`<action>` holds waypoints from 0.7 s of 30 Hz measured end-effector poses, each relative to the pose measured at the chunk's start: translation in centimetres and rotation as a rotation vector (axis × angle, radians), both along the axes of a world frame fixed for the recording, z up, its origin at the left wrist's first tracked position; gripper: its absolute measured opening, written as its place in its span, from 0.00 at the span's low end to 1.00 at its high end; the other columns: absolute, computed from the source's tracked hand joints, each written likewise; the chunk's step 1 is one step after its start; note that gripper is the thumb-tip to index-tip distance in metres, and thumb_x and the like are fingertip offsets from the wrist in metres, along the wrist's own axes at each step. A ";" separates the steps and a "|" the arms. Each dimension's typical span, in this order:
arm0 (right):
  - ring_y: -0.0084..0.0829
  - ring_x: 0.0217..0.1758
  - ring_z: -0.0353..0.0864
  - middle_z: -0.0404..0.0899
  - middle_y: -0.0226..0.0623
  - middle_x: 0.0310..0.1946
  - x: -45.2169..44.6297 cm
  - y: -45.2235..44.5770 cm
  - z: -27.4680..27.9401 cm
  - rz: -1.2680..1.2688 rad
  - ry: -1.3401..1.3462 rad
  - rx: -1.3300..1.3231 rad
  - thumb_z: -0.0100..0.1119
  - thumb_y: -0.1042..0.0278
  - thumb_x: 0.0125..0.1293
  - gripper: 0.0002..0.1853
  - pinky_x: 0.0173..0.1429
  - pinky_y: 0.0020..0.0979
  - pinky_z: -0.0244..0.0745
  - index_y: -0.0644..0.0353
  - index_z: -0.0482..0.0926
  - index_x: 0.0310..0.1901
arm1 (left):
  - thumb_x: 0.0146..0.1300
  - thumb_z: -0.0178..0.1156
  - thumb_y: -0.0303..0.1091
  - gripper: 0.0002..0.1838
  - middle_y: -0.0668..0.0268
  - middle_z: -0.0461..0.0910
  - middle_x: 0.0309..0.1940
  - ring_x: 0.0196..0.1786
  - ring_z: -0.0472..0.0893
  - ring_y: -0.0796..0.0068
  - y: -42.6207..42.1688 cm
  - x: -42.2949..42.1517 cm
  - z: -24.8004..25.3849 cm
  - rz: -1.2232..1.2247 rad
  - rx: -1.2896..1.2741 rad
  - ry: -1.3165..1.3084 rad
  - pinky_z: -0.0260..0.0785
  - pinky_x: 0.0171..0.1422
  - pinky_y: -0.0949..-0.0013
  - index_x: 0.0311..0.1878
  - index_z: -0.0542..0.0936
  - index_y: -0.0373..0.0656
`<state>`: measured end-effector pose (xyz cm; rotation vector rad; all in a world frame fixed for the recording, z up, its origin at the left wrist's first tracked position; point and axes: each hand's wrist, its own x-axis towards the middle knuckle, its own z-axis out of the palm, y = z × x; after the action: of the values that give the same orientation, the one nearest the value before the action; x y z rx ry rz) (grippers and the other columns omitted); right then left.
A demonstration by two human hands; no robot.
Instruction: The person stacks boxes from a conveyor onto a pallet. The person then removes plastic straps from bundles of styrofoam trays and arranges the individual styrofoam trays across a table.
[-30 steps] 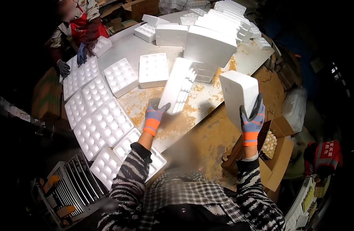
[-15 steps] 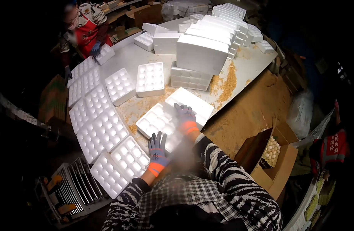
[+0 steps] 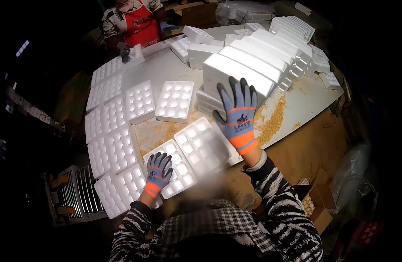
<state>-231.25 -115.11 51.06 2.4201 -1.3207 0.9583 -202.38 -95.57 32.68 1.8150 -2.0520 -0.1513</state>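
Observation:
My left hand (image 3: 158, 171), in a grey-blue glove with an orange cuff, rests on a white foam tray (image 3: 182, 171) with square cups, fingers loosely spread. Beside that tray lies another foam tray (image 3: 200, 140), its cups facing up; a blurred patch covers its near part. My right hand (image 3: 239, 112), gloved the same way, is raised with fingers apart in front of a row of white foam trays (image 3: 238, 61) standing on edge. Nothing is in its grasp; whether the fingertips touch the nearest tray, I cannot tell. One more foam tray (image 3: 208, 102) lies under the row, partly hidden by my glove.
Foam trays (image 3: 111, 150) line the table's left edge. Two single trays, one here (image 3: 175, 99), lie mid-table amid sawdust-like crumbs (image 3: 275, 122). Across the table a person in a red apron (image 3: 141, 26) touches a tray. At right, a cardboard box (image 3: 321, 203) holds pale round items.
My right hand has left the foam piece and risen toward the standing row. That piece looked smooth before and now shows cups. My left hand now lies on the tray. The view has shifted.

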 end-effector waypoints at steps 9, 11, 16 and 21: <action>0.47 0.67 0.66 0.68 0.46 0.66 -6.8 -6.3 0.2 -0.002 0.177 0.180 0.75 0.60 0.48 0.38 0.73 0.49 0.55 0.35 0.75 0.65 | 0.53 0.67 0.58 0.49 0.55 0.55 0.78 0.79 0.51 0.44 -19.3 9.1 -2.0 0.459 0.240 -0.270 0.41 0.80 0.44 0.78 0.56 0.66; 0.49 0.62 0.69 0.70 0.46 0.64 -6.4 -5.6 1.5 0.016 0.192 0.223 0.77 0.61 0.44 0.40 0.68 0.49 0.61 0.41 0.76 0.65 | 0.48 0.70 0.63 0.52 0.50 0.53 0.78 0.78 0.49 0.37 -22.8 10.4 -3.0 0.440 0.384 -0.293 0.38 0.79 0.39 0.77 0.58 0.71; 0.52 0.63 0.70 0.69 0.53 0.62 -2.2 -4.3 3.0 0.356 -0.233 0.080 0.77 0.68 0.45 0.41 0.63 0.46 0.71 0.57 0.73 0.65 | 0.49 0.67 0.64 0.43 0.50 0.57 0.76 0.78 0.52 0.45 -25.7 11.8 -4.6 0.282 0.368 -0.243 0.36 0.79 0.39 0.72 0.69 0.70; 0.55 0.62 0.69 0.67 0.54 0.64 7.9 -8.5 1.1 0.415 -0.268 0.037 0.72 0.65 0.49 0.42 0.64 0.47 0.69 0.56 0.68 0.70 | 0.56 0.62 0.62 0.30 0.58 0.66 0.69 0.68 0.70 0.58 -22.4 8.2 -4.5 0.280 0.305 -0.277 0.56 0.70 0.51 0.61 0.80 0.65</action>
<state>-223.37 -123.59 52.17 2.7301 -0.9229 1.4134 -194.16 -117.97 28.15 2.4097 -2.0082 -0.1462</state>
